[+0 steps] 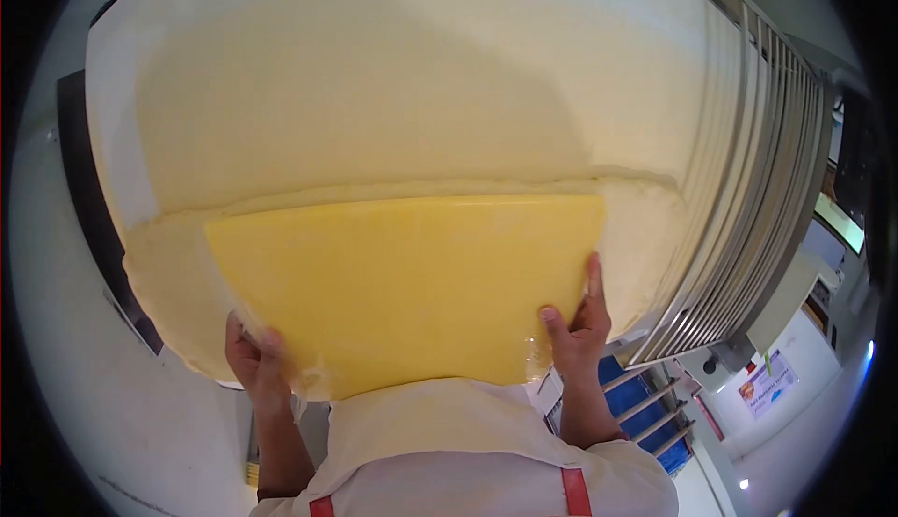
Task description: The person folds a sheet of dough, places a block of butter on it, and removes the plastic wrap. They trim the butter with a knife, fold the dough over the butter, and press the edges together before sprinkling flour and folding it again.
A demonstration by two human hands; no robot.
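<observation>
Over the dough (645, 236), our left hand (258, 360) and right hand (582, 328) grip the yellow slab (412, 283). We're probably lining it up; next needs level hands.

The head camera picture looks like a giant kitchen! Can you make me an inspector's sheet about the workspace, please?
Surface: broad and pale work surface.
Job's things: a yellow sheet lies over a pale, dough-like layer, which shows past its left and right sides.
Clutter: shiny, see-through film, it seems, by the sheet's near edge.
Hands: left hand at the sheet's left edge, right hand at its right edge, thumb on top; how firmly they grip, I can't tell.
Cables: nothing seen.
Surroundings: metal bars on the right; a poster beyond them.
</observation>
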